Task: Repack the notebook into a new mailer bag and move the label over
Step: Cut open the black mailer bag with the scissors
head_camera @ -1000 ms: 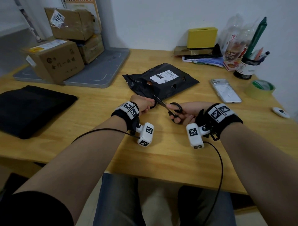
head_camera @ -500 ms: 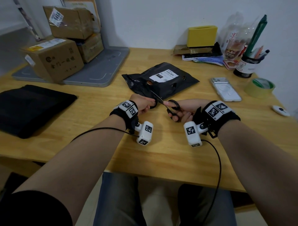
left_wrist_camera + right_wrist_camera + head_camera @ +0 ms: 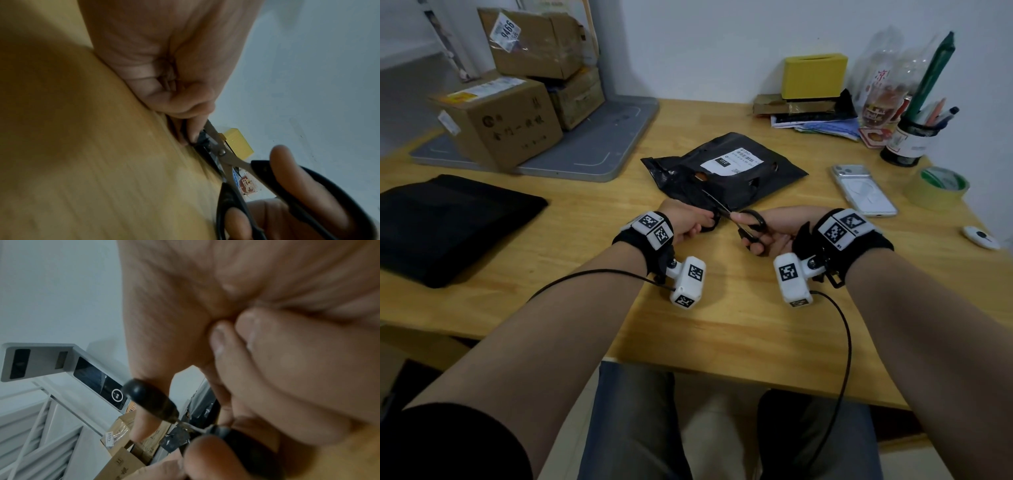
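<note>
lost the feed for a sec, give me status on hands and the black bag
Left hand pinches the near edge of the black mailer bag. Right hand grips scissors, blades at that edge. Label on the bag. Nothing in the way.

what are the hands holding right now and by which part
The right hand holds the scissors by their black handle loops; the left hand pinches the near edge of the black mailer bag.

scissors [image 3: 736,219] blade tips hidden in mailer bag [image 3: 726,178] | label [image 3: 732,161] print too small | notebook unseen inside | left wrist view blurred
</note>
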A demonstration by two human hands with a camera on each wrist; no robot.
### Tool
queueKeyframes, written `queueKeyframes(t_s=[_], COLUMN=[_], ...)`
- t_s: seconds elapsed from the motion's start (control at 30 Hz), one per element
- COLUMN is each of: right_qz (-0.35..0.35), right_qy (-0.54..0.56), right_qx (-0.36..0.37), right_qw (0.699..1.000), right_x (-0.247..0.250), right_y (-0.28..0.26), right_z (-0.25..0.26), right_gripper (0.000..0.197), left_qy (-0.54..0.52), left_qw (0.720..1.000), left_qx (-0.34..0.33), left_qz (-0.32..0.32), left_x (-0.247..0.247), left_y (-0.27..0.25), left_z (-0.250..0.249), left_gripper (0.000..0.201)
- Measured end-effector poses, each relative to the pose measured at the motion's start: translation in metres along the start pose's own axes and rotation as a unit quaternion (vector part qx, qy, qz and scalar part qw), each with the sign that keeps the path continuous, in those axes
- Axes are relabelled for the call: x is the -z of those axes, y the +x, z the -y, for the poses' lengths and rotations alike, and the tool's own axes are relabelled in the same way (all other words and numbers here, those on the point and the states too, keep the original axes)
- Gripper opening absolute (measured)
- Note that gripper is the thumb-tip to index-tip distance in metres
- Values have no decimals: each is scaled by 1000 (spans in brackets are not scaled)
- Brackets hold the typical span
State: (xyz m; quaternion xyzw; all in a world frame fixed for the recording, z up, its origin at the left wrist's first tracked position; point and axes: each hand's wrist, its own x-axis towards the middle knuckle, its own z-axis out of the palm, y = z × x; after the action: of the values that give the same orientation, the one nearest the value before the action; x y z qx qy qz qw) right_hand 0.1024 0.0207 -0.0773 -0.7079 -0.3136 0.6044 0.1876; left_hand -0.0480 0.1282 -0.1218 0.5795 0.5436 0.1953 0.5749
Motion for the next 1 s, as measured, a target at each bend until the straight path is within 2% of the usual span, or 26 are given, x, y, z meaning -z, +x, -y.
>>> queueKeyframes(t_s=[0.33,0.47,0.73,0.87,1.0], right_qz=[-3,27,27,8,9], right_qy=[-25,-47,-26,-42,-99], right_qx=[13,-10,22,27,1], right_qw=[1000,998,999,999,995], right_x=[10,19,3,7,13], right_y=[-3,0,4,2,1], right_z=[4,0,18,13,9], right_gripper=[42,49,46,43,52], left_qy=[-13,-1,-24,-11,10], left_qw=[1000,1000,999,999,999], left_qx=[-2,8,15,18,20], left_qz=[3,20,25,33,48], left_x=[4,5,5,5,5], left_y=[-2,-3,-3,2,3], left_z=[0,-1,-1,0,-1], left_gripper=[27,24,21,24,23])
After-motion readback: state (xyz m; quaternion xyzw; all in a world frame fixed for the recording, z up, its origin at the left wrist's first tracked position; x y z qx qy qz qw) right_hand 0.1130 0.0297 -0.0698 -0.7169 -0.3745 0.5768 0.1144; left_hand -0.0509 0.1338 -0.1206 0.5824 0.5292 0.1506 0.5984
